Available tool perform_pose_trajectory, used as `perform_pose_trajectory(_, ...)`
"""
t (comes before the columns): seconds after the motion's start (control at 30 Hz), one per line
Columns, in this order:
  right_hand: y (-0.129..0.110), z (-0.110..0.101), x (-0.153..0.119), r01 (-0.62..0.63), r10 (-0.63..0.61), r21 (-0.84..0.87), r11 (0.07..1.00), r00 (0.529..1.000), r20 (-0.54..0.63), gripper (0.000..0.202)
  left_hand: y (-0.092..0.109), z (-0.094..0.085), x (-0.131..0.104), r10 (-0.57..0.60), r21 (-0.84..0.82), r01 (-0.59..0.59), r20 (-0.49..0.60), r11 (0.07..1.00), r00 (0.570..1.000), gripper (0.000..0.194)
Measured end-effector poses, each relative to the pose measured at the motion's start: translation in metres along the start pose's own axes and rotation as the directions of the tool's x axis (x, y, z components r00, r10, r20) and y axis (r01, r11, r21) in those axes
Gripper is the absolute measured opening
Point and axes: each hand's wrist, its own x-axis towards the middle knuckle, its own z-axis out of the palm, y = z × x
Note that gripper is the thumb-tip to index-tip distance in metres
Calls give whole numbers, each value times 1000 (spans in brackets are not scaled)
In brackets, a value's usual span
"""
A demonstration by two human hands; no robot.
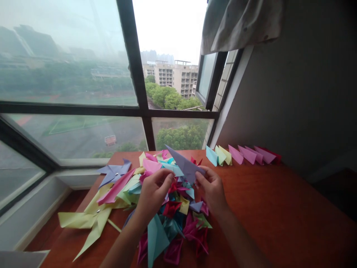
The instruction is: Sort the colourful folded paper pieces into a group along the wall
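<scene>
So the wooden surface (267, 208) sits right up by the window (173, 111), and a greyish curtain (240, 26) hangs over the top right part of it. A big messy heap of folded paper (171, 208) takes up the middle and left of the surface, in pink, red, teal, yellow, green and purple, and both forearms cross in front of it, so a fair bit is hidden.

The purple folded paper (185, 165) is up above the heap, between the two hands, long point aimed up and to the left. Right hand (213, 191) comes in from the lower right with its fingers closed on the wide end of it. Left hand (154, 191) comes in from the lower left, thumb and index narrow, tips almost together just beside the paper's lower edge; can't tell if they touch it.

Counts: one purple piece in hand, two pinwheels (a yellow one (97, 216) and a purple one (114, 173)), and eight folded pieces in a row (235, 154) at the far right: one blue, one green, one yellow, four pink, one red. The heap's too tangled to count
</scene>
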Motion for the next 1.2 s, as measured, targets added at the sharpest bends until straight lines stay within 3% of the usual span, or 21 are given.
perform_pose_trajectory(0.13,-1,-4,-10,-194,169,278,941,979,111,36,3,11,1,-49,-148,40,-59,988,997,22)
perform_pose_trajectory(0.23,-6,-7,-14,-310,254,314,897,945,206,36,5,14,-5,-93,-308,66,-76,949,993,23)
perform_pose_trajectory(0.33,-9,-13,-15,-357,302,276,892,927,225,35,6,13,-13,-103,-449,53,-89,892,991,24)
perform_pose_trajectory(0.53,-8,-27,-6,-256,216,246,935,960,178,34,-3,4,-21,-65,-602,1,-84,798,994,36)
perform_pose_trajectory(0.63,-6,-32,-1,-214,178,224,951,969,170,36,-8,0,-22,-4,-516,-44,-91,855,996,39)
perform_pose_trajectory(0.73,-5,-35,0,-185,149,200,962,972,180,40,-9,-1,-22,-8,-305,-23,-100,952,995,23)
perform_pose_trajectory(0.83,-5,-35,-1,-131,105,146,981,979,176,46,-8,-1,-22,-27,-188,4,-121,982,992,16)
perform_pose_trajectory(1.03,-2,-34,-2,58,-58,1,998,992,114,48,-7,2,-21,-146,-233,101,-181,967,973,18)
perform_pose_trajectory(1.2,4,-35,-1,141,-131,-137,981,988,77,37,-4,3,-17,-152,-247,107,-168,963,974,19)
